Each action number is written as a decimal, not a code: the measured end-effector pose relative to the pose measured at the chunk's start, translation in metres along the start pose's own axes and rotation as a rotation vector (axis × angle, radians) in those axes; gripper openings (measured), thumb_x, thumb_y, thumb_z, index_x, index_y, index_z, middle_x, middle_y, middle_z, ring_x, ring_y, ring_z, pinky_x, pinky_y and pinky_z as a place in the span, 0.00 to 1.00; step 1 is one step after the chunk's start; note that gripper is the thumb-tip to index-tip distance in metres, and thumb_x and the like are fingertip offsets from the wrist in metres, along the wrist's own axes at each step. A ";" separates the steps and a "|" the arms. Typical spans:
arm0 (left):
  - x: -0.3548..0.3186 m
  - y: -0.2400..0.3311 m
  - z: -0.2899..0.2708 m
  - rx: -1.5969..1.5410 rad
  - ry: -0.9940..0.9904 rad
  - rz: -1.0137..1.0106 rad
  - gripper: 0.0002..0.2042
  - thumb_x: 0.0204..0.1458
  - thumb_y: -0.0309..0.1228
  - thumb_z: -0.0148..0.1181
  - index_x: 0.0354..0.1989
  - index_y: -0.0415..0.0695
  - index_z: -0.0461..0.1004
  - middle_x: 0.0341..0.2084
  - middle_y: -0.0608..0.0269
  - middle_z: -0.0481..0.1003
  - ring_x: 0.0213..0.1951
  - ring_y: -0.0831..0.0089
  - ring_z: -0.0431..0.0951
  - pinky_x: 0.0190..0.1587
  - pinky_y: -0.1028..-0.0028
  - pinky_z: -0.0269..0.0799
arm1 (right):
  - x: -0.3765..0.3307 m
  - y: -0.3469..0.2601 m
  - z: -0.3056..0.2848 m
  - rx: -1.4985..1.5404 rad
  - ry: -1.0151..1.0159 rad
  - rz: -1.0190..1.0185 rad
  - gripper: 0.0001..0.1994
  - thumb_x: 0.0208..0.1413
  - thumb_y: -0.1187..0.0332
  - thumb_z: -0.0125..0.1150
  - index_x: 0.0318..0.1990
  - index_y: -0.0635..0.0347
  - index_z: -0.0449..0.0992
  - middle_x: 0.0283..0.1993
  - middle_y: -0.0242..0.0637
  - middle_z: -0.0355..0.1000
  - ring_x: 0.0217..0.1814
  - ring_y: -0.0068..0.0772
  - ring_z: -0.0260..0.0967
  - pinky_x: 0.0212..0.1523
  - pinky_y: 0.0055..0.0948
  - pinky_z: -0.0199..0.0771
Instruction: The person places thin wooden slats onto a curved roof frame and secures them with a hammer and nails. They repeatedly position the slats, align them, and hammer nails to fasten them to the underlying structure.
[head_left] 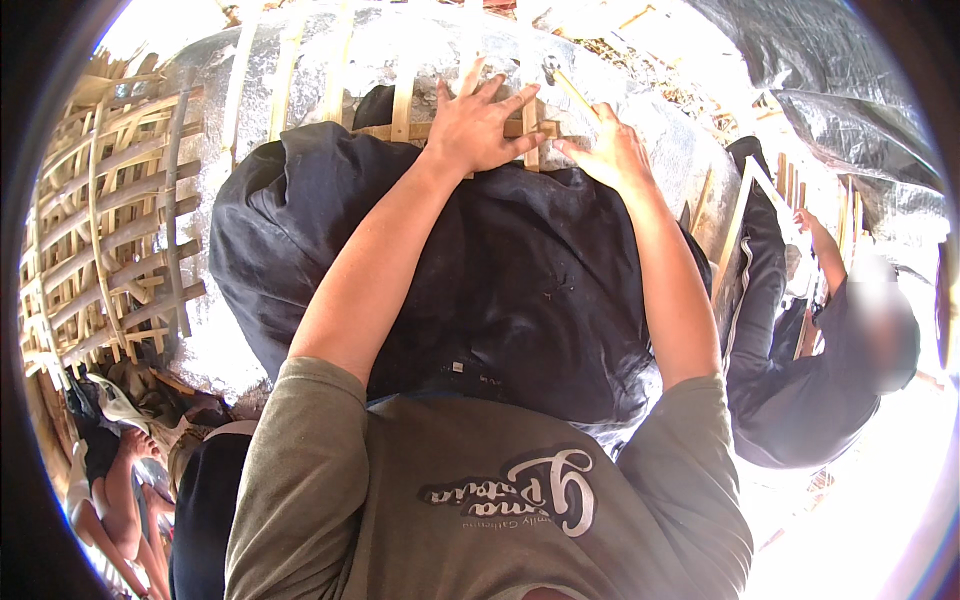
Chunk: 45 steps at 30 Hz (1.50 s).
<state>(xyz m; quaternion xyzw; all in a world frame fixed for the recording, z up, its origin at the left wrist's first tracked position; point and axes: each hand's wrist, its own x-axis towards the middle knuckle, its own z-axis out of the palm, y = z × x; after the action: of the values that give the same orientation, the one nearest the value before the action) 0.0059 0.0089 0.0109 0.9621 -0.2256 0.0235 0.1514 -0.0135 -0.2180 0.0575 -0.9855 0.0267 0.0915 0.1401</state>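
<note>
My left hand [475,125] lies palm down with its fingers spread over the pale wooden slats [403,105] of a frame. It holds nothing. To its right, my right hand [612,150] has its fingers curled at the end of a thin yellow wooden handle, apparently a hammer [572,92], whose small dark head points away to the upper left. The right thumb stretches toward a short crosspiece [545,130] of the frame. Dark cloth [450,260], probably trousers, covers my lap just below both hands.
A woven bamboo panel [110,220] stands at the left. On the right sits another person in dark clothes [800,390], one arm raised beside wooden strips. Other people's limbs [120,490] show at lower left. Dark plastic sheeting [850,120] hangs at upper right; silvery sheeting [640,80] lies beneath the slats.
</note>
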 end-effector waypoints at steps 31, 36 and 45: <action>0.010 -0.010 0.008 -0.036 0.087 -0.054 0.38 0.54 0.74 0.45 0.72 0.74 0.62 0.70 0.53 0.63 0.76 0.50 0.49 0.67 0.25 0.46 | 0.026 0.013 0.027 -0.090 0.348 -0.146 0.38 0.43 0.32 0.73 0.50 0.55 0.72 0.24 0.45 0.78 0.31 0.50 0.82 0.34 0.46 0.81; 0.009 -0.010 0.006 -0.018 0.070 -0.055 0.40 0.50 0.77 0.45 0.71 0.75 0.62 0.71 0.54 0.62 0.77 0.52 0.44 0.67 0.23 0.43 | 0.025 0.009 0.026 -0.073 0.320 -0.146 0.38 0.43 0.33 0.73 0.49 0.56 0.72 0.25 0.46 0.79 0.32 0.52 0.82 0.34 0.46 0.81; 0.012 -0.004 0.001 -0.009 -0.029 -0.106 0.43 0.47 0.80 0.45 0.72 0.76 0.61 0.72 0.56 0.61 0.78 0.53 0.42 0.68 0.24 0.42 | 0.015 -0.003 0.011 0.063 0.205 -0.181 0.34 0.47 0.39 0.73 0.49 0.58 0.74 0.33 0.52 0.80 0.36 0.51 0.82 0.37 0.45 0.80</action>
<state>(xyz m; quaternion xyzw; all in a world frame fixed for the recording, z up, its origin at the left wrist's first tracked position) 0.0185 0.0075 0.0104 0.9722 -0.1767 0.0005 0.1537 0.0000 -0.2126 0.0451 -0.9832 -0.0454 -0.0233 0.1751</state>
